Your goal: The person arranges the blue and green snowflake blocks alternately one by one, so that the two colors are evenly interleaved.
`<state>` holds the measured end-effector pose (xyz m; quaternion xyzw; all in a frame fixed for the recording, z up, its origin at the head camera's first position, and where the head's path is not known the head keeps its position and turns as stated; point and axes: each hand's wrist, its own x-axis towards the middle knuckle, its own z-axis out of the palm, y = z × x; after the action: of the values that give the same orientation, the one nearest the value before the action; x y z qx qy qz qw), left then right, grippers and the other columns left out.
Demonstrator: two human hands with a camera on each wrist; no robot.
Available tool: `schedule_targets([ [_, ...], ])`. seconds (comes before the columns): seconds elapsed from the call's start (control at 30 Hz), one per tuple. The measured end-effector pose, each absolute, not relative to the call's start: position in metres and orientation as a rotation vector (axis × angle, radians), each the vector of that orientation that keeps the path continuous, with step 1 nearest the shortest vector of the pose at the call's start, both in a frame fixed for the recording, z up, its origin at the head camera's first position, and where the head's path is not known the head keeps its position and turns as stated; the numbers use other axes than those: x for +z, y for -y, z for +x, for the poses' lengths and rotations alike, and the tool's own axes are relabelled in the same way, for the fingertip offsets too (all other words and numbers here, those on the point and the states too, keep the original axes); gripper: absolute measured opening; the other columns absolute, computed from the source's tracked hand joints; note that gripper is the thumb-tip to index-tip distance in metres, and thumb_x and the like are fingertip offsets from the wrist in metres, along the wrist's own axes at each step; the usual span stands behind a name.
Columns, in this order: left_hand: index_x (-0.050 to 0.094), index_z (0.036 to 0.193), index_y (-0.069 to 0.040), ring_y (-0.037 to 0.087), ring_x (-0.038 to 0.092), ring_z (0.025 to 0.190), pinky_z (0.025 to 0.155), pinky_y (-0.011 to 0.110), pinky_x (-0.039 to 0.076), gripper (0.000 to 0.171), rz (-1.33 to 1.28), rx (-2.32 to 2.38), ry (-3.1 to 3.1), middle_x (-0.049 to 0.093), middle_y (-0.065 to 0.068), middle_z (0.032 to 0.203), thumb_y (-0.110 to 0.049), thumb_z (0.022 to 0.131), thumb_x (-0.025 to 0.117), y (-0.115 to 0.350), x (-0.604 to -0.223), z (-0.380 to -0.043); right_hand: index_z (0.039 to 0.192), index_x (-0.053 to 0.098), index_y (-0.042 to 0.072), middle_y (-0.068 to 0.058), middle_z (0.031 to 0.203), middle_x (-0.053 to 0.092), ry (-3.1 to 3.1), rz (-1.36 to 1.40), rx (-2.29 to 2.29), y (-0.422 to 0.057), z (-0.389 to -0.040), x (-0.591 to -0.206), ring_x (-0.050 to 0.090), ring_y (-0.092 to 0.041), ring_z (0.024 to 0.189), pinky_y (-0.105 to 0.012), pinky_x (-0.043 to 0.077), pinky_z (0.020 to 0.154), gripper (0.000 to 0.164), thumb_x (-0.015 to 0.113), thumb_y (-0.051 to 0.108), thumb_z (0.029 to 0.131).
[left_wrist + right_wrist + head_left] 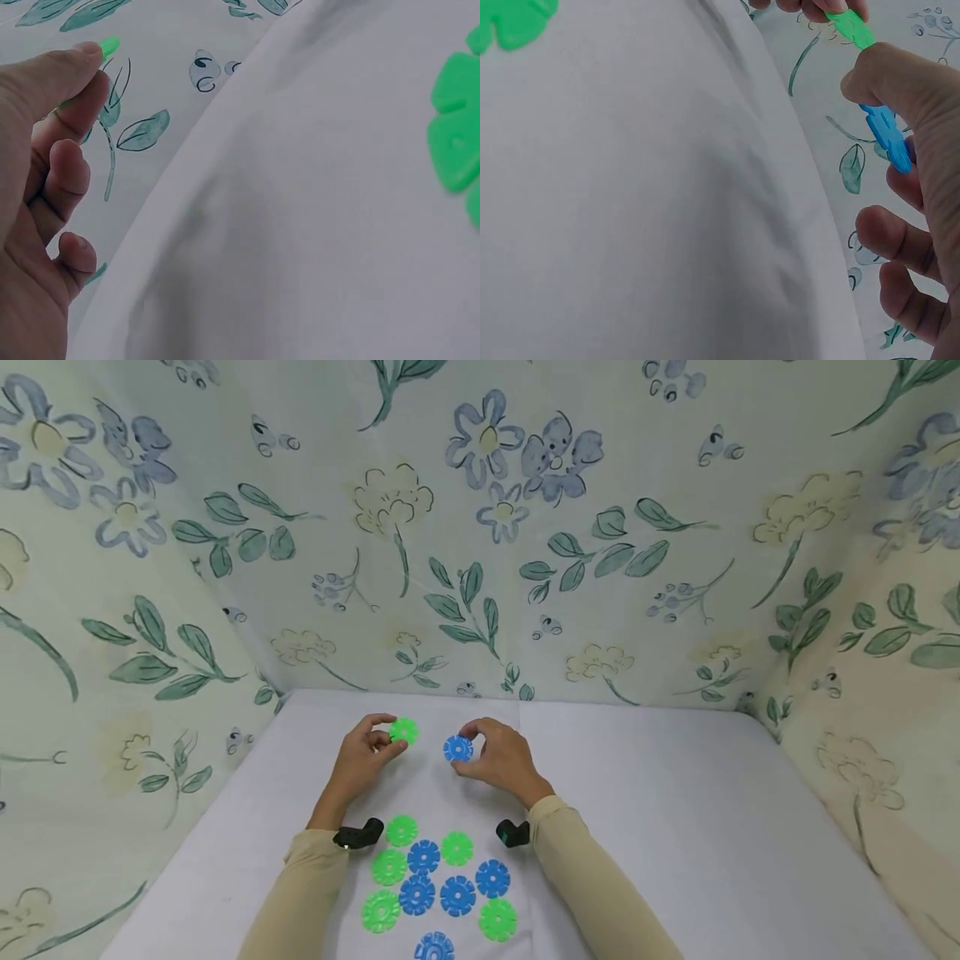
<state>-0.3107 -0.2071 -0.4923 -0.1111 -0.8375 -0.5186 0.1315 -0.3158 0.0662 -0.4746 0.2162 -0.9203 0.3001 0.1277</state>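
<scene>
My left hand (362, 760) pinches a green notched disc (404, 731) between thumb and fingers above the far part of the table. Across a small gap, my right hand (504, 755) pinches a blue notched disc (457, 748) by its edges. The two discs are apart. In the left wrist view only a sliver of the held green disc (109, 47) shows past the thumb. The right wrist view has the blue disc (886, 135) edge-on in the fingers, with the green disc (851, 28) beyond it.
Several loose notched discs lie on the white tabletop (675, 827) between the forearms, among them a green disc (498, 919) and a blue disc (458, 896). Black wrist cameras (360, 834) sit on both wrists. Flowered cloth (480, 610) surrounds the table's back and sides.
</scene>
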Motion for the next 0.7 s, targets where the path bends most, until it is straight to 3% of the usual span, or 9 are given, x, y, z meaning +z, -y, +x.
schedule_targets([
  [0.27, 0.058, 0.131, -0.024, 0.019, 0.053, 0.074, 0.062, 0.028, 0.042, 0.049, -0.166, -1.596, 2.464, 0.064, 0.002, 0.078, -0.035, 0.088, 0.078, 0.213, -0.502, -0.322, 0.107, 0.069, 0.023, 0.007, 0.102, 0.07, 2.684, 0.602, 0.86, -0.044, -0.335, -0.49, 0.064, -0.012, 0.09, -0.032, 0.052, 0.078, 0.045, 0.083, 0.05, 0.074],
  [0.7, 0.061, 0.13, -0.023, 0.019, 0.055, 0.072, 0.066, 0.03, 0.046, 0.043, -0.196, -1.496, 2.589, 0.067, 0.001, 0.084, -0.031, 0.09, 0.076, 0.206, -0.52, -0.327, 0.106, 0.071, 0.023, 0.007, 0.102, 0.068, 2.846, 0.462, 0.95, -0.026, -0.343, -0.511, 0.061, -0.013, 0.089, -0.036, 0.051, 0.081, 0.043, 0.081, 0.051, 0.074],
])
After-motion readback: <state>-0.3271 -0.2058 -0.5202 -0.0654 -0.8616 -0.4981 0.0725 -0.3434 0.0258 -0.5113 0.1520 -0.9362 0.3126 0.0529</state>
